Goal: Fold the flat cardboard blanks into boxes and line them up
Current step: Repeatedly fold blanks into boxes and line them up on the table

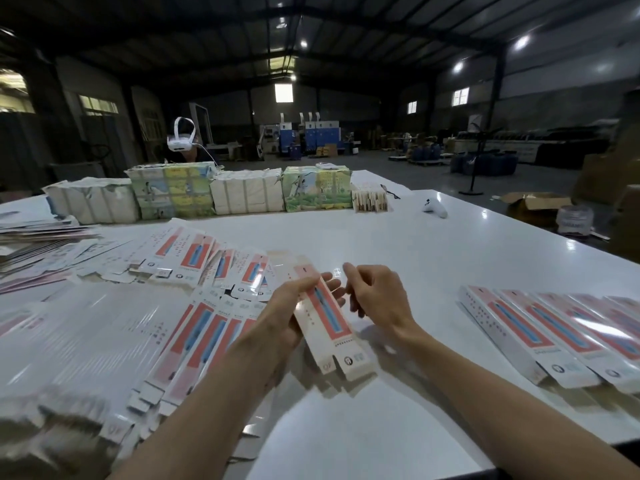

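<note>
Currently: one blank (330, 327), partly folded, gripped by left hand (285, 315) above tabletop (381, 237) near edge; right hand (377, 296) beside it, fingers loosely curled, holding nothing. Finished boxes (554, 336): short row, right edge. Flat blanks (194, 268): large heap, left side, apparently most work remaining.

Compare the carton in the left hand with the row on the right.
The held carton is gripped alone in the left hand, above the table; the row of boxes lies on it side by side. The held carton's near flaps stick out loose; the row of boxes shows side walls, looking formed. Both carry the red-and-blue print.
</note>
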Motion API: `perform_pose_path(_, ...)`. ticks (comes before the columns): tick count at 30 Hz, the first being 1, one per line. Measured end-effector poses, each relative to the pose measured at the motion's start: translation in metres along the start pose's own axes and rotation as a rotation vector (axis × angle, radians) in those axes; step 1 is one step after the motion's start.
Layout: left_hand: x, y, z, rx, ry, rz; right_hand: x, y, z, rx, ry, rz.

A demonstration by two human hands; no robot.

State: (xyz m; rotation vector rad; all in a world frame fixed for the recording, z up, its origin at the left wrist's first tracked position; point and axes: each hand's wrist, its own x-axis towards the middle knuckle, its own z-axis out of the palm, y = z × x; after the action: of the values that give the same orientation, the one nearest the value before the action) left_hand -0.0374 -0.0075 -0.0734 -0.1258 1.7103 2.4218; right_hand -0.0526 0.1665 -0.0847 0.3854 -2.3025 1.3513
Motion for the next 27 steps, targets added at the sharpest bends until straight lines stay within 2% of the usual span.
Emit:
perform_pose_path(2,-0.003,-0.001,0.000,-0.022,-0.032,-0.059,0.004,0.000,-0.003,-0.110,0.178,-0.131)
perform_pose_path(3,-0.004,-0.001,-0.001,-0.022,-0.059,-0.075,0.005,-0.001,-0.005,-0.115,0.206,-0.196)
perform_pose_path(5,-0.005,-0.001,-0.001,0.012,-0.112,-0.076,0.007,-0.003,-0.007,-0.129,0.159,-0.313)
perform_pose_path(7,-0.006,-0.002,-0.001,0.069,-0.089,-0.052,0.009,-0.002,-0.006,-0.166,0.052,-0.373)
perform_pose_path(10,-0.003,-0.007,0.000,0.127,0.012,0.016,0.006,0.001,-0.002,-0.223,-0.071,-0.382)
perform_pose_path(14,0.000,-0.013,-0.001,0.119,0.011,-0.013,0.008,0.001,-0.002,-0.212,-0.098,-0.352)
perform_pose_path(17,0.000,-0.014,0.002,0.112,-0.075,-0.034,0.012,-0.004,-0.003,-0.017,-0.113,-0.226)
perform_pose_path(22,-0.004,-0.010,0.008,0.100,-0.237,-0.093,0.014,-0.006,-0.009,0.563,-0.224,0.138)
perform_pose_path(24,-0.006,-0.008,0.014,0.128,-0.236,-0.117,0.011,-0.007,-0.008,0.760,-0.276,0.180)
perform_pose_path(27,-0.009,-0.010,0.022,0.033,-0.223,-0.205,0.007,-0.009,-0.004,0.794,-0.308,0.179)
